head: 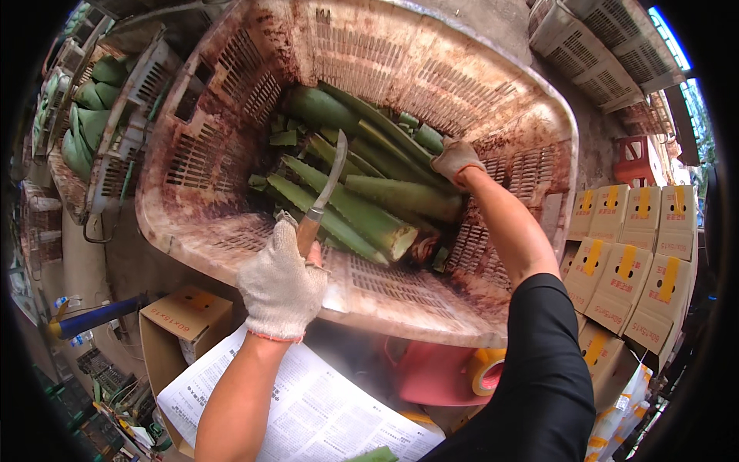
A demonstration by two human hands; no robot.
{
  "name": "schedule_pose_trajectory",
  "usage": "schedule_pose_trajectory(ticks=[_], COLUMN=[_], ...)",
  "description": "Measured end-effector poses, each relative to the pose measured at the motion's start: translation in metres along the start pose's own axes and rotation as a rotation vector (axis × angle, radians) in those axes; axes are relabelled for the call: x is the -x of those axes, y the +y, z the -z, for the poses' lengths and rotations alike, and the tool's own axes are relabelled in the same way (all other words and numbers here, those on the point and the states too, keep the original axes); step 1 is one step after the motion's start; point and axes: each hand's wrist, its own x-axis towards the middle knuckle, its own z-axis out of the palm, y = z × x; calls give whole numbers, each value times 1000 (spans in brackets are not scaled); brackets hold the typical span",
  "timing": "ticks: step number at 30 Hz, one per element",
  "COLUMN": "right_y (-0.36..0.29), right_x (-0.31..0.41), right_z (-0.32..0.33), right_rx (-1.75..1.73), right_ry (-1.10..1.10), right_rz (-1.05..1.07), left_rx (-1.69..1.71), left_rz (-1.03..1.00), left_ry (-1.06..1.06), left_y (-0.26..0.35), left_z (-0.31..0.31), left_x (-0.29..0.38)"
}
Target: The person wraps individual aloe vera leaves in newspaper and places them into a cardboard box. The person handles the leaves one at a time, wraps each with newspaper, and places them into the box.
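My left hand point(283, 283), in a cotton work glove, grips a curved knife point(329, 187) by its wooden handle, the blade pointing up over the crate. Below the blade, thick green aloe vera leaves point(358, 222) lie in a stained plastic crate point(231, 231) with slotted walls. My right hand point(458, 161), gloved too, reaches into the crate's right side. Its fingers are at the end of a leaf point(398, 133), partly hidden, and I cannot tell whether they hold it. Cut leaf pieces point(286, 137) lie at the crate's left inner side.
Printed newspaper point(323, 398) covers an open cardboard box point(173, 369) in front of me. A yellow tape roll point(489, 372) sits on a pink surface point(433, 375). Stacked cartons point(626, 277) stand at right, more crates point(583, 55) behind them. Leaf-filled crates point(124, 144) stand at left.
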Motion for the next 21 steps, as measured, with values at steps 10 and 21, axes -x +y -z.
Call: schedule_pose_trajectory(ticks=[10, 21], right_y=[16, -11], right_x=[-42, 207], right_z=[-58, 88], right_rx=[322, -404], right_ry=[143, -110], right_rz=[278, 200], left_rx=[-3, 122], left_rz=[-98, 188], left_ry=[58, -87], left_y=[-7, 8], left_z=[-4, 18], left_x=[-3, -2])
